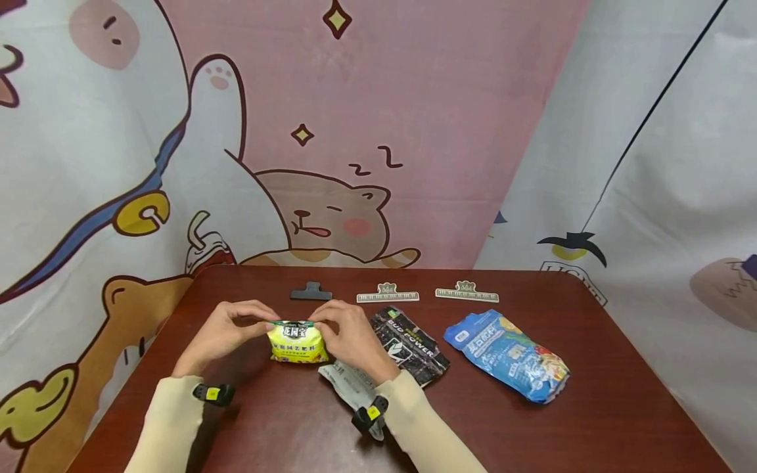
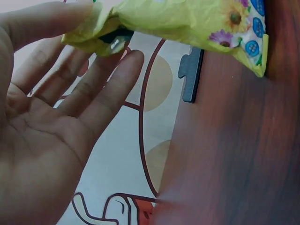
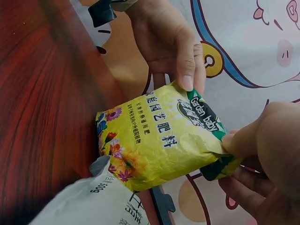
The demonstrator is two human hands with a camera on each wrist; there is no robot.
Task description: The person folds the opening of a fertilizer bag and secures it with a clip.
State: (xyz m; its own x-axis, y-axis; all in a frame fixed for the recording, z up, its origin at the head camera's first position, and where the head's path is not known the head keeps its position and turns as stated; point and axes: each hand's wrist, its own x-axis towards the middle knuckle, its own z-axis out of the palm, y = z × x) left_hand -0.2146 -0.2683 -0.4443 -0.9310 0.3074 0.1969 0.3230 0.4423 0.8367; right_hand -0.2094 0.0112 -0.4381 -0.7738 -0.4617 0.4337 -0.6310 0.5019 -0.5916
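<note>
A small yellow fertilizer bag with a green top band and printed flowers stands upright between both hands. My left hand pinches its top left corner between thumb and fingers. At the opposite top corner, my right hand pinches the bag the same way. In the right wrist view the bag's top edge looks folded over toward the back, with thumbs on the front. The left wrist view shows the bag's underside and side above the left palm.
Behind the bag lie a dark grey clip and two pale ruler-edged clips. A grey-white bag lies under the right forearm, beside a black bag. Farther right is a blue bag. A printed cloth hangs behind the table.
</note>
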